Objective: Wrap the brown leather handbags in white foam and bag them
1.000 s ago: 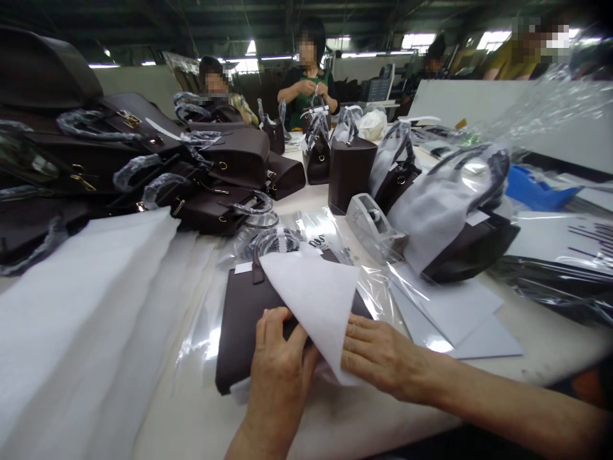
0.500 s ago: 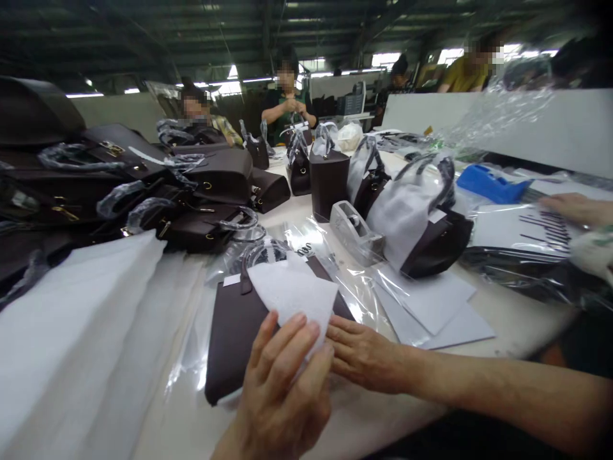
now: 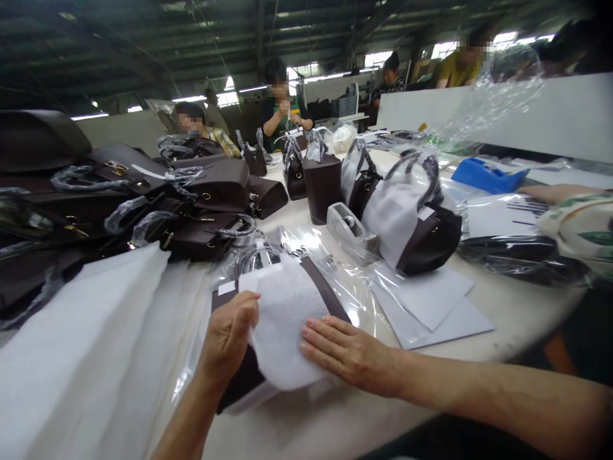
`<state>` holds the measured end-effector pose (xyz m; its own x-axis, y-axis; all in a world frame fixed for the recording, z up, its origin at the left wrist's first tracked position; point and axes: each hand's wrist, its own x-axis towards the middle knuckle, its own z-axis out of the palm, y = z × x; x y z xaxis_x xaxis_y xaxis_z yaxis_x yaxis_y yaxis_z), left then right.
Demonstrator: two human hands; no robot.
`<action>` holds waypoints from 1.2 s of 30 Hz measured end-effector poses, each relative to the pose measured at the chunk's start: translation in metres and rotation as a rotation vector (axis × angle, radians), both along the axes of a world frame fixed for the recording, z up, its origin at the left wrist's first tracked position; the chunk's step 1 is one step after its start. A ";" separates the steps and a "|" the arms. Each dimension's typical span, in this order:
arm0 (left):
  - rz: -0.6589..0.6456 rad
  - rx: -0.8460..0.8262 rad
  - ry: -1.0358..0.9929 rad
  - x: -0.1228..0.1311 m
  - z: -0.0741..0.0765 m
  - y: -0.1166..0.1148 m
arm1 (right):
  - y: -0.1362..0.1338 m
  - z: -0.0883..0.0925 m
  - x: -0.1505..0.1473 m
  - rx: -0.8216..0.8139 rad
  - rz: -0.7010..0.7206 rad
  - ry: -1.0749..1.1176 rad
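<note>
A dark brown handbag (image 3: pixel 244 377) lies on the table in front of me, its handles wrapped in clear plastic. White foam sheet (image 3: pixel 287 319) covers much of its upward face. With curled fingers, my left hand (image 3: pixel 232 332) grips the sheet's left edge. My right hand (image 3: pixel 342 351) lies flat on the sheet's right side, fingers stretched out. A white tag (image 3: pixel 227 288) shows at the bag's upper left corner. Under and behind the bag is clear plastic film (image 3: pixel 354 294).
Stacked white foam sheets (image 3: pixel 81 319) lie at left, below piled brown handbags (image 3: pixel 211 176). A tape dispenser (image 3: pixel 352 233) and a foam-wrapped bag (image 3: pixel 412 223) stand beyond. White cards (image 3: pixel 431 306) lie at right. A co-worker's hand (image 3: pixel 550 191) reaches in near a blue dispenser (image 3: pixel 488 176); other people work behind.
My left hand has moved left and closed on the sheet's edge. The sheet, folded before, now spreads over the bag. My right hand has moved onto it.
</note>
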<state>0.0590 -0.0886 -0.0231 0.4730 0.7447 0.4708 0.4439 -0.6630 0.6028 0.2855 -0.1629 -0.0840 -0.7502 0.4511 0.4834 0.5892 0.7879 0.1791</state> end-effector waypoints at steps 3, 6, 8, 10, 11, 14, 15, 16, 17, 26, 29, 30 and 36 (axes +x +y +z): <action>-0.154 0.088 0.260 -0.021 -0.004 -0.021 | 0.000 -0.002 0.000 -0.010 -0.008 -0.003; -0.157 0.215 0.546 -0.024 -0.003 -0.042 | 0.003 -0.002 0.001 -0.047 0.001 -0.027; -0.068 0.243 0.693 -0.011 -0.001 -0.054 | 0.006 -0.001 0.001 -0.070 0.011 -0.049; 0.039 0.285 0.821 0.009 -0.003 -0.064 | 0.008 -0.001 0.001 -0.076 0.012 -0.056; 0.085 0.330 0.860 0.021 -0.007 -0.067 | 0.008 -0.002 0.000 -0.070 0.010 -0.047; 0.164 0.507 0.903 0.049 -0.028 -0.072 | 0.010 -0.002 -0.003 -0.041 0.019 0.015; 0.190 0.557 0.905 0.053 -0.037 -0.072 | 0.012 -0.002 -0.004 -0.038 0.027 0.038; 0.219 0.599 0.900 0.055 -0.047 -0.072 | 0.013 -0.001 -0.003 -0.044 0.037 0.058; 0.247 0.641 0.878 0.054 -0.055 -0.072 | 0.014 -0.001 -0.002 -0.057 0.054 0.071; 0.287 0.667 0.618 0.041 -0.079 -0.069 | 0.006 -0.027 0.035 -0.393 -0.237 0.692; 0.300 0.655 0.552 0.044 -0.080 -0.069 | 0.006 -0.035 0.029 -0.597 -0.216 0.859; 0.307 0.647 0.534 0.045 -0.080 -0.069 | 0.007 -0.036 0.025 -0.625 -0.220 0.898; 0.232 0.626 0.506 0.046 -0.076 -0.067 | 0.009 -0.033 0.010 -0.685 -0.354 1.096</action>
<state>0.1051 -0.1559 -0.0992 0.6054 0.5209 0.6018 0.7283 -0.6675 -0.1549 0.2958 -0.1543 -0.1170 0.0833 0.9309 0.3557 0.3635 0.3040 -0.8806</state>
